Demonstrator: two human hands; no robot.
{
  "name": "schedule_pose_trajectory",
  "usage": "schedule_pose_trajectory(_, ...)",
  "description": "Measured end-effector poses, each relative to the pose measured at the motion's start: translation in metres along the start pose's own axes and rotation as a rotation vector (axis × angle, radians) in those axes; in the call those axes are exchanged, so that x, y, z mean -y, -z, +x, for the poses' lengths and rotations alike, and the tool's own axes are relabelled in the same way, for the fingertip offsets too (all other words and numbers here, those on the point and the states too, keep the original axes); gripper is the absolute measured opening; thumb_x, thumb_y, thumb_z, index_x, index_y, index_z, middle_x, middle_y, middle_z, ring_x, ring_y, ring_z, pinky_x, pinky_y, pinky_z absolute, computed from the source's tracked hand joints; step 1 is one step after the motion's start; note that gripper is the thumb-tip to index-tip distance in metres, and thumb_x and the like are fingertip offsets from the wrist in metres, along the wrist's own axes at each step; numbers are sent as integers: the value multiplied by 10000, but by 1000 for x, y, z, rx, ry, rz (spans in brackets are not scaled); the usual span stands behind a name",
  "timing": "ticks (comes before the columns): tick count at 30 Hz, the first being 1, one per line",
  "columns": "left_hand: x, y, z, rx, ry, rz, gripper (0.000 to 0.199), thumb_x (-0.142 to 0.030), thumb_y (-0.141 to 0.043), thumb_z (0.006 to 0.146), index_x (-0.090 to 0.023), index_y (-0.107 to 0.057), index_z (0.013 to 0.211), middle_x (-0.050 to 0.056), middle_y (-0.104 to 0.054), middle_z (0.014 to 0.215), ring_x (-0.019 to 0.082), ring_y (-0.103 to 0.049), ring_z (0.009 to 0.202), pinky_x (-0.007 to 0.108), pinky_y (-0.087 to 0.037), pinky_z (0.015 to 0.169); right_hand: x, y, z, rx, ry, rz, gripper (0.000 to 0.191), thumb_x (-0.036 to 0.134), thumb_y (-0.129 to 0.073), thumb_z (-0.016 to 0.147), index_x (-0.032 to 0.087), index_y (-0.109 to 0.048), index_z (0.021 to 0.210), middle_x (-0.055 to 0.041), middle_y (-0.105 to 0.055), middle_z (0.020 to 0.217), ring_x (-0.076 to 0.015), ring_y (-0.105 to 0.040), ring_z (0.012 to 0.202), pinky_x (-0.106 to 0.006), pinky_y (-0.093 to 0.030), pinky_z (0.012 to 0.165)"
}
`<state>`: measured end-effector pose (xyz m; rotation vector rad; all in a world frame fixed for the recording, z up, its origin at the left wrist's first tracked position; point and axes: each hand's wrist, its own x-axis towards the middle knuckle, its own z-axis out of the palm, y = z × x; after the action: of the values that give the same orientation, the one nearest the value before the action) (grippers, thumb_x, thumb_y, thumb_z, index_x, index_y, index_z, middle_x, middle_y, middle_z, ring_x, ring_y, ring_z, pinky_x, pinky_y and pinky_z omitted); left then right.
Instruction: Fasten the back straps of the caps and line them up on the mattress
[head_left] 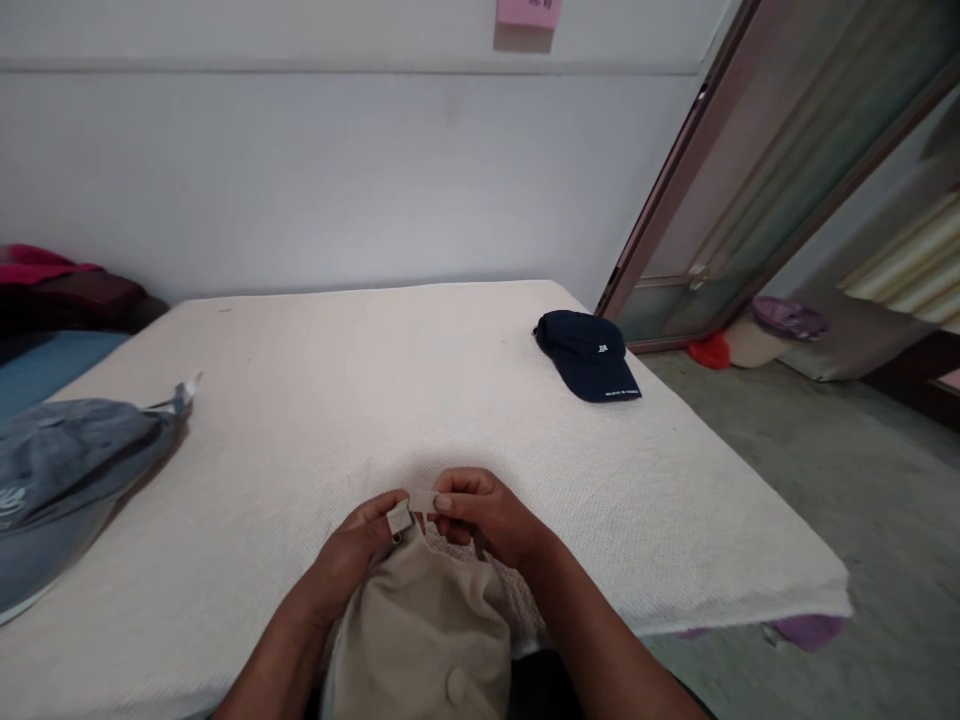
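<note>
Head view: L hand (352,560) and R hand (495,515) were both on the beige cap (431,630), which hung nr edge of the white-covered bench (360,360), button side down twd the wearer. L fingers were narrow, pinching the cap's back edge beside a small sq. buckle (399,518); R fingers were narrow too, w/ thumb pressed on the pale strap (423,502), which spanned btwn the 2 hands.

Grey-blue cap (67,455) lay at far L, cut off by the frame, w/ its strap end pointing twd the bench middle. Navy cap (589,350) sat nr the far R corner, brim twd the near R, w/ small white logo + lettering. Pink note (528,12) was on the wall (337,170) behind. Dark red pile (71,295) was at far L; red item (709,351) lay on the floor (862,470) at R.
</note>
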<state>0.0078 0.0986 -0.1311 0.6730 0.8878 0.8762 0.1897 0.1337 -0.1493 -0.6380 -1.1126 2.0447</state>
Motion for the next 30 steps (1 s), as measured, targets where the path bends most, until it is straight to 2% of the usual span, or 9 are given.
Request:
schedule_pose_trajectory(4,2,1,2,-61,-5,13,237,-337,-725,705,-179,-693,878,29,-666,729,142,-587,650,234,-433,626,0,-2,0,-14,1,-30,184,287,-641,765,120,-603,695,-10,-595,637,-58,-455,465,-198,-319,456)
schedule_pose_trajectory(7,0,-2,2,-38,-7,22,233,-356,-733,690,-167,-687,817,21,-650,716,128,-564,627,224,-418,604,1,-2,0,-24,11,-20,191,293,-629,762,116,-605,695,-36,-630,688,-77,-516,507,-212,-357,498)
schedule_pose_trajectory(11,-2,-6,2,-25,-9,27,251,-366,-735,680,-163,-682,818,33,-653,727,135,-556,628,238,-423,619,3,-3,-1,-28,2,-13,195,305,-616,762,120,-613,700,-38,-647,670,-92,-557,544,-211,-347,518)
schedule_pose_trajectory(20,3,-4,3,11,-24,13,213,-348,-703,721,-166,-678,828,38,-661,738,148,-580,659,237,-437,629,1,-4,-2,-44,-5,3,189,292,-605,778,118,-622,706,-40,-644,651,-102,-574,561,-213,-352,536)
schedule_pose_trajectory(30,1,-2,2,-54,-16,46,196,-355,-684,744,-175,-654,814,27,-650,724,135,-559,632,236,-415,606,-1,-6,0,-62,-22,-22,178,276,-602,784,119,-622,702,-31,-625,620,-93,-535,535,-219,-367,545)
